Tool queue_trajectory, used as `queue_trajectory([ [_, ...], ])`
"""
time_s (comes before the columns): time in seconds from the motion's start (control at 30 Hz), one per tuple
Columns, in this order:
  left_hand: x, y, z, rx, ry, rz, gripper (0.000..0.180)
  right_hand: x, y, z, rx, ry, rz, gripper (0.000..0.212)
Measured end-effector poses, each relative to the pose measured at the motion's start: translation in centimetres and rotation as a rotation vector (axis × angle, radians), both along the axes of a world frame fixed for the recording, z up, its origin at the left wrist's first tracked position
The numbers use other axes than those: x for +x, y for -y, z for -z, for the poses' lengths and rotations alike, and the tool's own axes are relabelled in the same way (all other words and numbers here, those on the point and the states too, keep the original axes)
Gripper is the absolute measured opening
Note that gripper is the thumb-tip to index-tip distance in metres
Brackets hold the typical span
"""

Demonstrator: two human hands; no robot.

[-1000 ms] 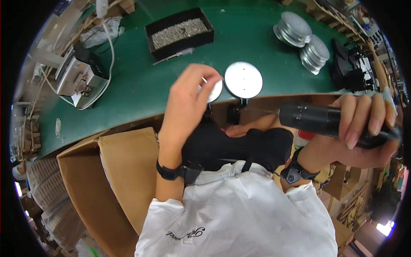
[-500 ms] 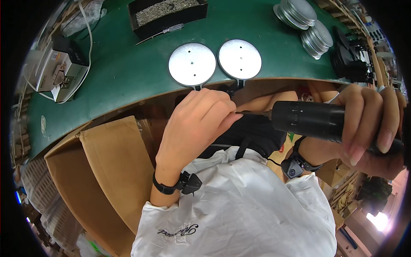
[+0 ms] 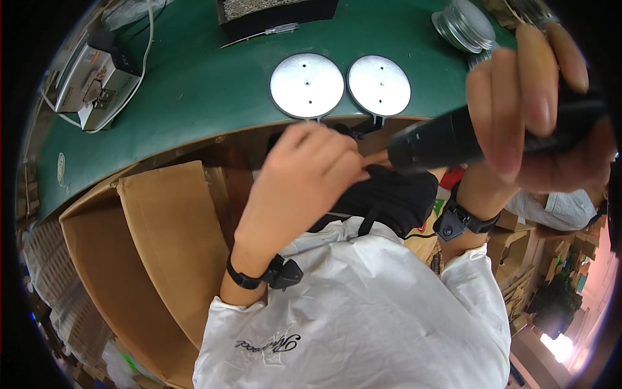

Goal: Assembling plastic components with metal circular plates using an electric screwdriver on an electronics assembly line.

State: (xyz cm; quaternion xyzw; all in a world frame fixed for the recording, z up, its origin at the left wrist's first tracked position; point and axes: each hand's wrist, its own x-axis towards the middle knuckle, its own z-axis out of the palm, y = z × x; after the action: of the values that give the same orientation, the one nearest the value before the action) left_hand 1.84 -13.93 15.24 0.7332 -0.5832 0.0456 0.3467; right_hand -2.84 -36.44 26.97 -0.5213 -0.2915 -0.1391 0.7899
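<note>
A black electric screwdriver point(image 3: 434, 142) is gripped in my right hand point(image 3: 518, 110), its nose toward my left hand. It tilts, with the handle end higher. My left hand point(image 3: 311, 175) is blurred, its fingertips pinched together just left of the screwdriver's nose. Whatever those fingers may hold is hidden, and the bit's tip cannot be made out. Beyond my left hand, a round silver plate point(image 3: 306, 84) with small holes and a dark rim lies at the table edge. Beside it is a second such plate point(image 3: 380, 84). Both have a short black stem pointing toward me.
On the green table point(image 3: 194, 104) stands a black tray point(image 3: 278, 19) of small metal screws, with a thin screwdriver point(image 3: 262, 34) before it. Silver discs point(image 3: 463, 26) are stacked at the far right. A boxed device point(image 3: 97, 84) with a white cable sits left. Cardboard point(image 3: 175, 240) fills the near left.
My right hand has lifted the screwdriver's handle end and shifted its nose a little left. My left hand stays pinched near the nose. The whole view has shifted slightly.
</note>
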Motion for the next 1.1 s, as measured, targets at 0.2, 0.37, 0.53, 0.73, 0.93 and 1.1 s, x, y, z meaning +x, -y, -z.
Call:
queue_trajectory([
  [0.2,4.1,-0.5,1.8,-0.109,0.022,-0.408,0.101,6.8,-2.2,3.3,-0.166,0.213,0.532,0.039],
  [0.37,5.5,-0.5,4.3,0.012,-0.059,-0.434,0.125,8.7,-5.3,2.0,-0.129,-0.132,0.553,0.031],
  [0.53,5.6,-0.2,4.5,0.002,-0.060,-0.413,0.122,11.5,-3.4,4.5,-0.198,-0.108,0.541,0.033],
  [0.73,5.5,-0.1,4.1,-0.103,-0.120,-0.428,0.092,11.2,-3.0,4.1,-0.162,0.143,0.408,0.034],
  [0.93,6.0,0.7,4.6,-0.381,-0.065,-0.365,0.021,9.1,-0.6,1.5,-0.121,0.109,0.213,0.031],
  [1.1,4.9,1.1,3.6,-0.453,-0.079,-0.380,0.012,6.6,0.2,0.4,-0.138,0.103,0.150,0.031],
])
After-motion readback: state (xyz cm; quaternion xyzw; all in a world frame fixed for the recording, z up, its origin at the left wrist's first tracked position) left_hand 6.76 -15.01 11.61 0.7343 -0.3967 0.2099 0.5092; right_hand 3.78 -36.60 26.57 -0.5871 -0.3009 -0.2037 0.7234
